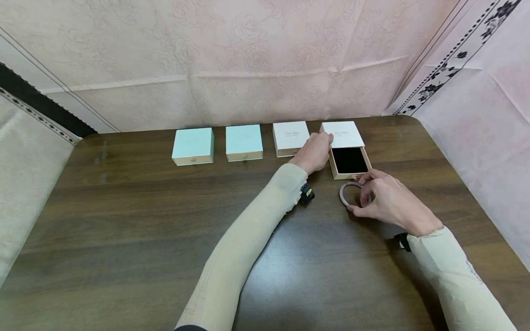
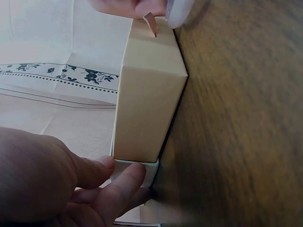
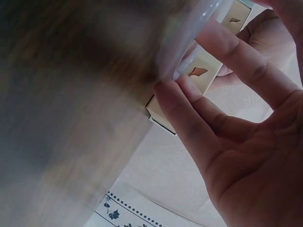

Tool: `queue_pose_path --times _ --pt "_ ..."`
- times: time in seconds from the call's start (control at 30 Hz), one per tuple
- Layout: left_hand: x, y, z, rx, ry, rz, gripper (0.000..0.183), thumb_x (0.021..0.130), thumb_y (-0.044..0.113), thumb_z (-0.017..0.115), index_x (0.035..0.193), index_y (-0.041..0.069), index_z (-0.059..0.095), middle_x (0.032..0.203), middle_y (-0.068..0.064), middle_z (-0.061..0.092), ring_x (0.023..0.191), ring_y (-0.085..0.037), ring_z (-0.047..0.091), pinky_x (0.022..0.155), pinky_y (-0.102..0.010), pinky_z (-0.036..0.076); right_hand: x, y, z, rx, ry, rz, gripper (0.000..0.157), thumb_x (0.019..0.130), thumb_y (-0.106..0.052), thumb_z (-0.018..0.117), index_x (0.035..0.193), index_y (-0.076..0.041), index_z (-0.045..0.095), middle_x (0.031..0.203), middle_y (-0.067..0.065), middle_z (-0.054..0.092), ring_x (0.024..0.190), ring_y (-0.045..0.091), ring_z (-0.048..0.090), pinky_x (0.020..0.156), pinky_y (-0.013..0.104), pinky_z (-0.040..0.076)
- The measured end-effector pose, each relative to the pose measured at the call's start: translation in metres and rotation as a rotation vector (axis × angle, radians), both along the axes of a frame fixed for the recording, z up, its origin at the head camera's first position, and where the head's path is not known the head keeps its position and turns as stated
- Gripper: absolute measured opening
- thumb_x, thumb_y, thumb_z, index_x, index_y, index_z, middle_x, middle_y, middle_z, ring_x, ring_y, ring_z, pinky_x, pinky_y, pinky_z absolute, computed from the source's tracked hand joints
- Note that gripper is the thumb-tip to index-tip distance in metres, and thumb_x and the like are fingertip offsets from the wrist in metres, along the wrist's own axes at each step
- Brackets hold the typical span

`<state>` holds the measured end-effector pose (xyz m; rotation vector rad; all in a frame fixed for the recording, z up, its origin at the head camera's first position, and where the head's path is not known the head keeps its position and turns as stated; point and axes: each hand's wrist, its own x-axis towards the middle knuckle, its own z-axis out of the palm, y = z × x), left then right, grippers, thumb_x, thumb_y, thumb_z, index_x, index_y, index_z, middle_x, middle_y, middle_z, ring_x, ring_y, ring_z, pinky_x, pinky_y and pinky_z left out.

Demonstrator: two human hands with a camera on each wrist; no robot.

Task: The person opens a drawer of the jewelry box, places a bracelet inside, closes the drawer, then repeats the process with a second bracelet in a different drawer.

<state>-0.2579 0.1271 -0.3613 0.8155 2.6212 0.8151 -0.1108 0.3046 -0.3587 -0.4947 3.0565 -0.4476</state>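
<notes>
A white drawer box [image 1: 341,134] stands at the right end of the row, its cream drawer [image 1: 337,176] pulled out toward the front and showing a black lining [image 1: 350,161]. My left hand [image 1: 313,152] grips the left side of its white sleeve, thumb at the top edge and fingers along the side in the left wrist view. Just in front of the drawer, my right hand [image 1: 387,202] pinches a pale, greyish-lilac bangle [image 1: 342,195] between thumb and fingers, holding it tilted near the table. A small tan ribbon pull [image 2: 150,23] sticks out of the drawer front.
Another white box [image 1: 290,135] sits left of the open one, partly behind my left hand. Two mint-green boxes [image 1: 192,145] with closed drawers continue the row leftward. The brown wooden table [image 1: 124,230] ends at a patterned pink cloth [image 1: 248,59] behind the boxes.
</notes>
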Motion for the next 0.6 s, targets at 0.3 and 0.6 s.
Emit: queue_pose_path --times 0.3,0.6 --pt "0.001 0.001 -0.001 -0.002 0.018 -0.003 0.023 0.108 0.007 0.038 0.101 0.010 0.060 0.097 -0.007 0.057 0.064 -0.014 0.050 0.051 -0.022 0.040 0.002 0.003 0.005 0.014 0.008 0.016 0.033 0.078 -0.033 0.086 0.057 -0.029 0.061 0.110 0.008 0.067 0.105 0.021 0.063 0.080 0.040 0.051" --pt "0.000 -0.001 0.000 -0.012 0.015 0.002 0.023 0.109 0.008 0.038 0.103 0.011 0.061 0.096 -0.005 0.057 0.066 -0.013 0.050 0.054 -0.022 0.041 0.001 0.003 0.014 0.027 0.000 0.007 0.032 0.077 -0.034 0.086 0.057 -0.029 0.062 0.104 0.006 0.066 0.101 0.017 0.062 0.078 0.037 0.053"
